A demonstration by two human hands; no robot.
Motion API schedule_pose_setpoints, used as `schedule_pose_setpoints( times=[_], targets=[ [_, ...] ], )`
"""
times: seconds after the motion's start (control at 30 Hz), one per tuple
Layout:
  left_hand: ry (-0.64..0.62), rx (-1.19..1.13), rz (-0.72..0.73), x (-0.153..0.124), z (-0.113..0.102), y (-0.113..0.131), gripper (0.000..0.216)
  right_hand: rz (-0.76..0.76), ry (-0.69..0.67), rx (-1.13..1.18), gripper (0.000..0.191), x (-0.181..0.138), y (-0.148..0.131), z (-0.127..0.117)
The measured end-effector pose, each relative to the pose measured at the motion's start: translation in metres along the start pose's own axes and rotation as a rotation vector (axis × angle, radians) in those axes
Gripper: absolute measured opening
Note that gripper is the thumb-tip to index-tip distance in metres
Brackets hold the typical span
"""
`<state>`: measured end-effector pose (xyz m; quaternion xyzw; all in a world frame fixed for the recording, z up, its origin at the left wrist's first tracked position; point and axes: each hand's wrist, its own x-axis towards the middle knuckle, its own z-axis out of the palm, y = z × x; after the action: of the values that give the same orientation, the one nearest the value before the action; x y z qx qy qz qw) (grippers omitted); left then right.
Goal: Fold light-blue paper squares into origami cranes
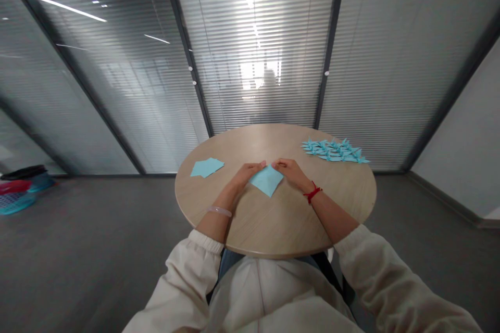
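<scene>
A light blue sheet of paper (pixel 266 179) lies flat near the middle of the round wooden table (pixel 273 223), turned so that one corner points toward the person and the opposite edge sits under the fingers. It looks like a single folded layer, though at this distance the creases cannot be made out for certain.

The left hand (pixel 247 173) rests on the table at the paper's upper left edge, fingers stretched forward and pressed down on the sheet rather than curled round it. The right hand (pixel 289 169) mirrors it at the upper right edge, fingertips pinching or pressing the paper's top corner; the two sets of fingertips nearly meet above the sheet. Neither hand lifts the paper off the table.

A pale bracelet (pixel 219 211) circles the left wrist and a red cord (pixel 312 193) circles the right wrist. Both forearms come out of cream-coloured sleeves (pixel 187 276).

To the left of the hands, well apart from them, a small stack of blue sheets (pixel 207 167) lies flat on the tabletop. At the far right of the table sits a cluster of folded blue paper figures (pixel 335 150), spread in a loose patch near the rim.

Beyond the table stands a glass wall with closed blinds (pixel 258 41). On the grey floor at far left sit coloured baskets (pixel 19 190).
</scene>
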<state>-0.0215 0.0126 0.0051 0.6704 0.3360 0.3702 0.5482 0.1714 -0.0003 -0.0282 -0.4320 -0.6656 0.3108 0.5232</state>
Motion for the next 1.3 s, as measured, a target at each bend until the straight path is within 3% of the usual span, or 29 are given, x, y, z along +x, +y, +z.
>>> schedule_pose_setpoints(
  times=[0.1,0.2,0.4,0.53,0.73,0.93,1.1,1.3],
  targets=[
    [-0.152,0.014,-0.095,-0.001,-0.001,-0.005,0.046,-0.013,-0.007,-0.029,0.038,-0.001,-0.003,0.001],
    [-0.176,-0.019,-0.147,-0.002,-0.001,-0.006,0.046,-0.023,0.016,-0.007,0.038,-0.002,-0.005,0.001],
    [-0.002,-0.163,-0.114,0.001,-0.005,-0.004,0.041,-0.123,0.048,0.071,0.048,-0.003,-0.012,-0.001],
    [0.103,-0.215,-0.030,0.006,-0.011,-0.007,0.041,-0.210,-0.080,0.031,0.038,-0.003,-0.010,-0.003],
    [0.167,-0.223,-0.043,0.008,-0.013,-0.011,0.039,-0.180,-0.231,-0.013,0.029,-0.005,-0.002,-0.001],
    [0.139,-0.232,-0.085,0.007,-0.010,-0.006,0.039,-0.229,-0.232,-0.105,0.022,-0.002,-0.001,0.001],
    [0.097,-0.182,-0.124,0.004,-0.009,-0.003,0.042,-0.192,-0.144,-0.052,0.029,0.002,0.009,0.002],
    [-0.050,-0.179,-0.101,0.005,-0.008,-0.011,0.043,-0.109,-0.057,-0.083,0.033,0.003,0.012,0.002]
  ],
)
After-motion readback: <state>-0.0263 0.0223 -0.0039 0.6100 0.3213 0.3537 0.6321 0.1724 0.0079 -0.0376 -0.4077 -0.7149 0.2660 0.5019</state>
